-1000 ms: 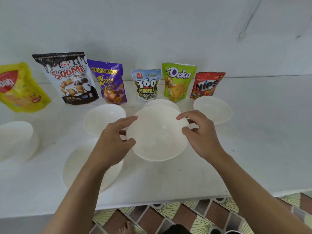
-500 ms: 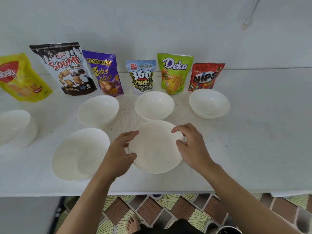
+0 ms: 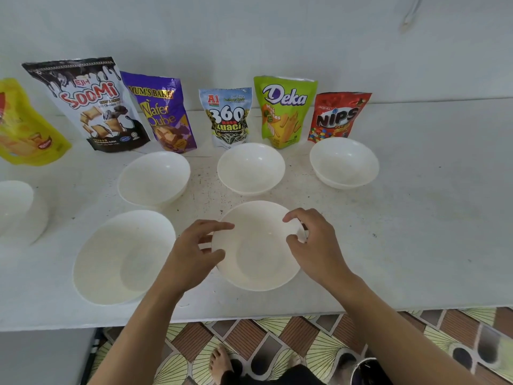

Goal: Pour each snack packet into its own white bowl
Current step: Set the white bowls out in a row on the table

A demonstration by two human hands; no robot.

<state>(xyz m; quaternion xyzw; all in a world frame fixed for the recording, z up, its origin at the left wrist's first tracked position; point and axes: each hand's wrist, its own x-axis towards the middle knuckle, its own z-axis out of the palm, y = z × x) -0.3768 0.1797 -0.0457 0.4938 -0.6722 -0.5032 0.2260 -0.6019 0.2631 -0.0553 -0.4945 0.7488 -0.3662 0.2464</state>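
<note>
White table [image 3: 430, 218] carries six packets in a row along its 12 o'clock edge, against the wall. From 9 toward 3 o'clock:

- a yellow packet [image 3: 25, 129], cut off by the frame edge, its name unreadable
- a black-and-white Soomi packet [image 3: 91, 107] with "EJH" above the name
- a purple Wafer Qube packet [image 3: 163, 115] headed "MUM'S BAKE"
- a small 360 Kuaci packet [image 3: 227, 118] with a red "A1" badge
- a green Deka packet [image 3: 283, 112], whose smaller print starts "Mini" and then blurs
- a red Nips packet [image 3: 337, 116]

The fine print low on each packet is too small to make out.

Before the packets stand three white bowls: the back-left bowl [image 3: 154, 177], the back-middle bowl [image 3: 251, 168] and the back-right bowl [image 3: 344, 162]. A wide bowl [image 3: 119, 259] sits at 8 o'clock. An edge bowl [image 3: 16, 209] at 9 o'clock is half out of frame.

The front bowl [image 3: 258, 259] rests on the table toward 6 o'clock. The left hand [image 3: 191, 254] takes its 9 o'clock rim and the right hand [image 3: 316, 245] its 3 o'clock rim. Each grip is grasping the rim, thumb and forefinger over it, the other fingers mostly hidden behind.

Below the table edge show patterned floor tiles [image 3: 305, 334] and a bare foot [image 3: 222, 365].
</note>
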